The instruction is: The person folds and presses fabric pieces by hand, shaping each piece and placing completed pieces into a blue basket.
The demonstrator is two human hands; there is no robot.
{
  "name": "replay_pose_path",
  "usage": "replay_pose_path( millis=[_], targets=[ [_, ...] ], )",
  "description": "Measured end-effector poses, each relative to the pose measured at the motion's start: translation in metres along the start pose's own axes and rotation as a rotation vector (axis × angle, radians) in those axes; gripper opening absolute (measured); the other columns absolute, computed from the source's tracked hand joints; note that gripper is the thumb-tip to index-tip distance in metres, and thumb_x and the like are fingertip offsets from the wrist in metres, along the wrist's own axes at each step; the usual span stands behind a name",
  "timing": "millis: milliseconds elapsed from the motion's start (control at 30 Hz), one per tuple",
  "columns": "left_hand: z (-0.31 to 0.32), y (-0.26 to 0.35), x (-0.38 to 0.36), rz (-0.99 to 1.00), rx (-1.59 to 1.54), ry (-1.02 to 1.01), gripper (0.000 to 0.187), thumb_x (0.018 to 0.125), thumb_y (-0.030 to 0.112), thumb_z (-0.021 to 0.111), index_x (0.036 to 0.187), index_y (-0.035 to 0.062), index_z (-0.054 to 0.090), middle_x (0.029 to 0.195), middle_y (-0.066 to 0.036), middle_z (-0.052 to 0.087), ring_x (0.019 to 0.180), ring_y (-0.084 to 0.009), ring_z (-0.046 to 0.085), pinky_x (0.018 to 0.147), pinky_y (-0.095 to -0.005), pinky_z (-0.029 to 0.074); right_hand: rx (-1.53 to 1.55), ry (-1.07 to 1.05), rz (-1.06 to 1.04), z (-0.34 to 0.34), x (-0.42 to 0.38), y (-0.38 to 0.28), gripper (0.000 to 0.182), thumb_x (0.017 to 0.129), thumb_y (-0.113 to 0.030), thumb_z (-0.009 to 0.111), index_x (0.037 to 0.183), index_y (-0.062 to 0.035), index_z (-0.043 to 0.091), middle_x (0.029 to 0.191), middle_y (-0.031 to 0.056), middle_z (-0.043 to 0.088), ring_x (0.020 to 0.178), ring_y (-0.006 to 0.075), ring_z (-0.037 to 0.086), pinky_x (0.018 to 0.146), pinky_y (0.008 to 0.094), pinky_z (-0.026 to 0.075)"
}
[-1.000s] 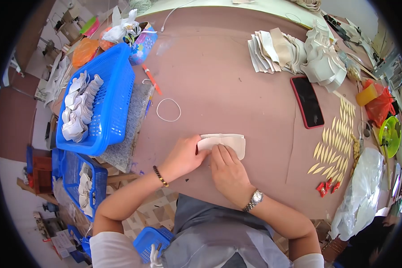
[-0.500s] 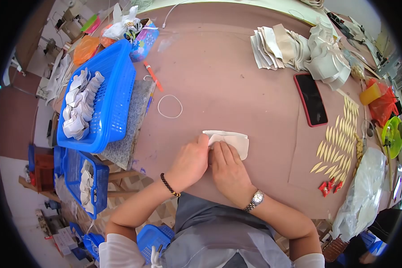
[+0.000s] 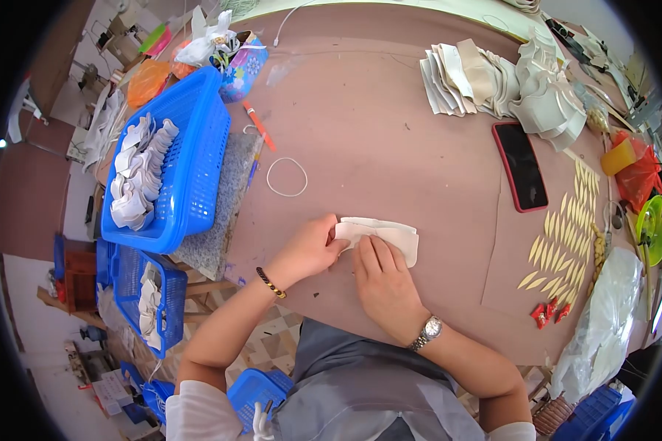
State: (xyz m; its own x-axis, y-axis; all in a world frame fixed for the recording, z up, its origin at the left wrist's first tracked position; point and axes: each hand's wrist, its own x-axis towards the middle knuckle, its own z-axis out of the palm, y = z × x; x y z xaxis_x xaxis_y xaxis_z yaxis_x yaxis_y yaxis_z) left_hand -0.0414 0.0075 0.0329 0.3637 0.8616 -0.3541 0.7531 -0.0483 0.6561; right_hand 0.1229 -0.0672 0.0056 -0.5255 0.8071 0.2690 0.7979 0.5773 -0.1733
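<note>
Two layered pieces of thin cream sheet material (image 3: pixel 401 239), leather-like or fabric, lie on the table in front of me, one edge slightly offset from the other. My left hand (image 3: pixel 309 248) is closed on their left end, thumb and fingers pinching the corner. Stretched out side by side, the fingers of my right hand (image 3: pixel 386 283) lie flat on top and press the lower edge near the middle. The right thumb is mostly hidden.
A blue basket (image 3: pixel 191 191) with stacked white pieces stands left, another basket (image 3: pixel 173 309) below it. Pale stacked pieces (image 3: pixel 552 103), a phone (image 3: pixel 521 167), yellowish slivers (image 3: pixel 563 235) and a plastic bag (image 3: pixel 603 323) lie right. A white loop (image 3: pixel 287 192) and orange pen (image 3: pixel 259 126) lie nearer.
My left hand has shifted left and down along the pieces, uncovering more of their left end. My right hand stays on them. The whole view has shifted slightly.
</note>
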Motion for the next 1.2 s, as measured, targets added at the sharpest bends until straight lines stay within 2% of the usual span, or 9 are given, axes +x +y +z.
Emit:
replay_pose_path(
  millis=[167, 400, 467, 600, 667, 700, 967, 1067, 1200],
  targets=[
    [-0.006, 0.014, -0.006, -0.294, -0.264, -0.105, 0.019, 0.089, 0.016, 0.059, 0.087, 0.0018, 0.046, 0.06, -0.005, 0.057, 0.041, -0.009, 0.051, 0.037, -0.0244, 0.038, -0.027, -0.058, 0.0, -0.001, 0.002, -0.003, 0.042, 0.078, -0.013, 0.051, 0.111, 0.0123, 0.054, 0.119, 0.0248, 0.048, 0.115, 0.0353, 0.044, 0.1, 0.0426, 0.036],
    [0.003, -0.007, -0.014, -0.351, -0.24, -0.048, 0.027, 0.086, 0.022, 0.066, 0.086, 0.0044, 0.046, 0.056, -0.004, 0.053, 0.044, -0.0095, 0.05, 0.037, -0.0268, 0.037, -0.079, -0.054, 0.008, -0.002, 0.004, -0.008, 0.041, 0.077, -0.012, 0.05, 0.108, 0.0126, 0.057, 0.119, 0.0257, 0.049, 0.117, 0.0369, 0.043, 0.102, 0.0448, 0.034],
    [0.002, -0.024, -0.014, 0.004, 0.156, 0.196, 0.031, 0.081, 0.024, 0.071, 0.082, 0.0064, 0.046, 0.054, -0.006, 0.05, 0.046, -0.0149, 0.05, 0.041, -0.0301, 0.039, -0.074, -0.096, -0.004, -0.004, 0.006, -0.006, 0.041, 0.077, -0.012, 0.05, 0.108, 0.0128, 0.057, 0.119, 0.0255, 0.049, 0.118, 0.0369, 0.043, 0.102, 0.0449, 0.034],
    [-0.008, 0.0, -0.019, -0.016, 0.253, 0.227, 0.028, 0.077, 0.021, 0.073, 0.079, 0.007, 0.049, 0.064, -0.008, 0.054, 0.062, -0.0214, 0.056, 0.056, -0.0351, 0.044, -0.086, -0.026, -0.005, -0.002, 0.005, -0.003, 0.041, 0.077, -0.012, 0.05, 0.109, 0.0126, 0.056, 0.119, 0.0254, 0.05, 0.117, 0.0366, 0.045, 0.102, 0.0439, 0.035],
    [-0.003, -0.015, -0.015, 0.734, 0.503, 0.384, 0.023, 0.074, 0.017, 0.073, 0.082, 0.0069, 0.054, 0.083, -0.008, 0.059, 0.083, -0.0252, 0.057, 0.071, -0.0385, 0.044, -0.002, 0.044, -0.04, -0.001, 0.004, 0.004, 0.036, 0.076, -0.011, 0.05, 0.103, 0.0109, 0.059, 0.113, 0.0235, 0.054, 0.112, 0.0336, 0.05, 0.101, 0.0426, 0.036],
    [0.001, -0.025, -0.013, 0.826, 0.517, 0.289, 0.027, 0.071, 0.016, 0.071, 0.094, 0.0069, 0.06, 0.106, -0.008, 0.059, 0.105, -0.0252, 0.053, 0.086, -0.0415, 0.04, -0.024, 0.06, -0.032, 0.0, 0.004, 0.007, 0.036, 0.076, -0.011, 0.05, 0.103, 0.0109, 0.059, 0.113, 0.0235, 0.054, 0.112, 0.0336, 0.05, 0.101, 0.0426, 0.036],
    [-0.007, -0.008, -0.008, 0.981, 0.409, 0.018, 0.043, 0.068, 0.003, 0.061, 0.111, 0.0032, 0.061, 0.118, -0.008, 0.058, 0.113, -0.0259, 0.051, 0.094, -0.0396, 0.041, 0.108, 0.107, -0.022, -0.031, 0.008, 0.053, 0.013, 0.072, -0.012, 0.061, 0.083, -0.0059, 0.065, 0.086, 0.0027, 0.06, 0.091, 0.0206, 0.058, 0.08, 0.0351, 0.042],
    [-0.003, -0.007, 0.015, 1.036, 0.393, 0.013, 0.046, 0.066, 0.002, 0.061, 0.111, 0.0041, 0.061, 0.116, -0.008, 0.059, 0.11, -0.026, 0.052, 0.092, -0.0383, 0.042, 0.173, 0.201, 0.032, -0.021, 0.017, 0.08, 0.008, 0.075, -0.015, 0.064, 0.081, -0.0092, 0.066, 0.085, 0.0025, 0.062, 0.083, 0.0195, 0.06, 0.074, 0.0343, 0.041],
    [0.005, -0.01, 0.053, 0.953, 0.086, -0.133, 0.041, 0.062, 0.0, 0.064, 0.102, 0.0104, 0.066, 0.099, -0.005, 0.065, 0.094, -0.0277, 0.055, 0.083, -0.0378, 0.046, 0.729, -0.151, 0.17, -0.019, 0.024, 0.106, 0.015, 0.075, -0.022, 0.068, 0.084, -0.01, 0.07, 0.086, 0.0085, 0.067, 0.085, 0.0259, 0.063, 0.079, 0.0391, 0.045]
  ],
)
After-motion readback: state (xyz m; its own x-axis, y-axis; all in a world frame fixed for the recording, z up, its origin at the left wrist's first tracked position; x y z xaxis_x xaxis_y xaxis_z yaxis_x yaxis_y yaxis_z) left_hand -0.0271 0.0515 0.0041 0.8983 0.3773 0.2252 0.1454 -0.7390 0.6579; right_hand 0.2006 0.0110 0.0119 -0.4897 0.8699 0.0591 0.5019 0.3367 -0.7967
